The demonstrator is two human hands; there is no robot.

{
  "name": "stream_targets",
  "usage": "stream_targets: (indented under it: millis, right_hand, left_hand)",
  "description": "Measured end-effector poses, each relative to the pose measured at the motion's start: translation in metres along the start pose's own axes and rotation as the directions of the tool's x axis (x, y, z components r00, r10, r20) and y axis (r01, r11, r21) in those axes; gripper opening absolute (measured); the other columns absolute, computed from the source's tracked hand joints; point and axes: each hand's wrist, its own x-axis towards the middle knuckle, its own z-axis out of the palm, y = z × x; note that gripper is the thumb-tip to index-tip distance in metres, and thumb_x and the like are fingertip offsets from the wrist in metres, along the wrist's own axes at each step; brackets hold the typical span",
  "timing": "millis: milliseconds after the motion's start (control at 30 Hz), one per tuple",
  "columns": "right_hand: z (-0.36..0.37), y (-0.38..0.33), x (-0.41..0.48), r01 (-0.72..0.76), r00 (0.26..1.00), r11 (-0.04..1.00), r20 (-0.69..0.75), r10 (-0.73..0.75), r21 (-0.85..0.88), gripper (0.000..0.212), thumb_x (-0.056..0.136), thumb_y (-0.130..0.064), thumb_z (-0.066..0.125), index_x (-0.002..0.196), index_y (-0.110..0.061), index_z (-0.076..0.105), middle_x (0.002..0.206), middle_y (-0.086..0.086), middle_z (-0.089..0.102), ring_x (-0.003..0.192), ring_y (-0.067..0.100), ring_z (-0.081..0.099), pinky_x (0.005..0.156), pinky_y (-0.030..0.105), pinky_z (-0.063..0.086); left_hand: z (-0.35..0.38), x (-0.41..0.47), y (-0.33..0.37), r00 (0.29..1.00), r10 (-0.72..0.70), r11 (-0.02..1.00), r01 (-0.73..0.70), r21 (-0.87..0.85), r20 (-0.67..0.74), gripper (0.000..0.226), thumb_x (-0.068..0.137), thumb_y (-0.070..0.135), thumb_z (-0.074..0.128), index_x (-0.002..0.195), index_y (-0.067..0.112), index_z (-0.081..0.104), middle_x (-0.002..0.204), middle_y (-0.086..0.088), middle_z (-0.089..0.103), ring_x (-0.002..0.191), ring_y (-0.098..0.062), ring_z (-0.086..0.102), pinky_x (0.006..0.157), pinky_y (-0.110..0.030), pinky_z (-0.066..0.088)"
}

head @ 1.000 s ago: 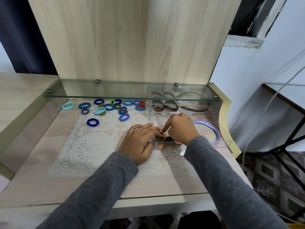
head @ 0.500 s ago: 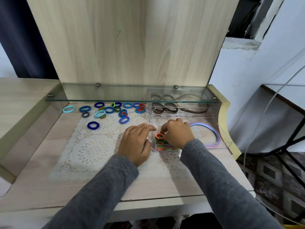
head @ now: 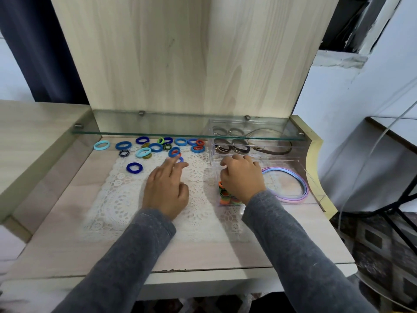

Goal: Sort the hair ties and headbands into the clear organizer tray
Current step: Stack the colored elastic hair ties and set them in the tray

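- Clear plastic marks the organizer tray (head: pixel 285 184), which stands at the right of your bench (head: pixel 203 251) with its back part under the glass shelf (head: pixel 158 133).
- Your right hand (head: pixel 242 177) is over the tray's front-left compartment, knuckles up and fingers curled downward. The fingertips are hidden, so I cannot tell whether it grips anything.
- Stacked hair ties (head: pixel 223 195) in orange and green stand in that compartment, just under your right hand.
- Pastel headbands (head: pixel 303 188) in pink and blue curve round the tray's front-right compartment, and brown headbands (head: pixel 277 151) lie in the back one.
- Your left hand (head: pixel 165 188) is over the lace mat (head: pixel 117 195), held open and holding nothing. Its index and middle fingers stretch toward a blue hair tie (head: pixel 181 158), and I cannot tell whether they touch it.
- Loose hair ties (head: pixel 155 147), mostly blue, lie scattered along the back of the bench, left of the tray.
- One dark blue tie (head: pixel 134 167) lies apart from them on the mat, nearer to you.
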Motion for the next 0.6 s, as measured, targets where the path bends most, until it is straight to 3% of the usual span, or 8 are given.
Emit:
stream_targets:
  millis: [100, 167, 367, 500, 600]
  right_hand:
    - [0.002, -0.020, 0.001, 0.018, 0.995, 1.000, -0.095, -0.017, 0.016, 0.033, 0.091, -0.025, 0.042, 0.117, -0.014, 0.059, 0.116, 0.005, 0.060, 0.109, 0.027, 0.050, 0.090, 0.040, 0.040]
    - [0.004, -0.035, 0.003, 0.044, 0.991, 0.998, -0.130, -0.036, 0.055, 0.032, 0.092, -0.026, 0.042, 0.115, -0.012, 0.059, 0.114, 0.006, 0.060, 0.107, 0.026, 0.051, 0.090, 0.039, 0.043]
    - [0.032, -0.075, 0.004, 0.102, 0.995, 0.966, -0.043, -0.094, 0.236, 0.031, 0.095, -0.024, 0.042, 0.111, -0.005, 0.060, 0.112, 0.011, 0.058, 0.101, 0.026, 0.055, 0.084, 0.037, 0.048]
    - [0.055, -0.088, 0.010, 0.044, 0.988, 0.966, 0.134, -0.080, 0.253, 0.045, 0.099, -0.022, 0.036, 0.138, 0.000, 0.040, 0.143, 0.017, 0.041, 0.131, 0.029, 0.039, 0.107, 0.037, 0.034]
    - [0.069, -0.093, 0.020, 0.015, 0.985, 0.974, 0.166, -0.053, 0.225, 0.053, 0.099, -0.016, 0.032, 0.148, 0.001, 0.022, 0.156, 0.018, 0.021, 0.143, 0.029, 0.020, 0.118, 0.038, 0.019]
  left_hand:
    - [-0.003, 0.002, -0.014, 0.982, -0.156, 0.984, 0.145, 0.107, 0.105, 0.059, 0.090, 0.024, 0.047, 0.147, 0.021, 0.033, 0.160, -0.006, 0.018, 0.148, -0.023, 0.014, 0.120, -0.043, 0.017]
    - [-0.005, 0.002, -0.023, 0.969, -0.214, 0.969, 0.195, 0.151, 0.125, 0.060, 0.089, 0.028, 0.046, 0.148, 0.021, 0.031, 0.161, -0.006, 0.014, 0.149, -0.024, 0.010, 0.120, -0.044, 0.016]
    - [0.000, 0.005, -0.037, 0.879, -0.410, 0.902, 0.351, 0.250, 0.244, 0.064, 0.098, 0.045, 0.026, 0.154, 0.020, 0.008, 0.163, -0.004, -0.006, 0.149, -0.023, -0.004, 0.119, -0.050, 0.004]
    - [0.001, 0.010, -0.044, 0.849, -0.454, 0.873, 0.363, 0.325, 0.272, 0.067, 0.099, 0.050, 0.020, 0.155, 0.018, 0.001, 0.162, -0.004, -0.009, 0.149, -0.023, -0.007, 0.119, -0.048, 0.002]
    - [-0.001, 0.015, -0.049, 0.823, -0.495, 0.847, 0.385, 0.367, 0.278, 0.067, 0.099, 0.052, 0.018, 0.155, 0.020, -0.001, 0.162, -0.003, -0.009, 0.149, -0.024, -0.007, 0.119, -0.051, 0.002]
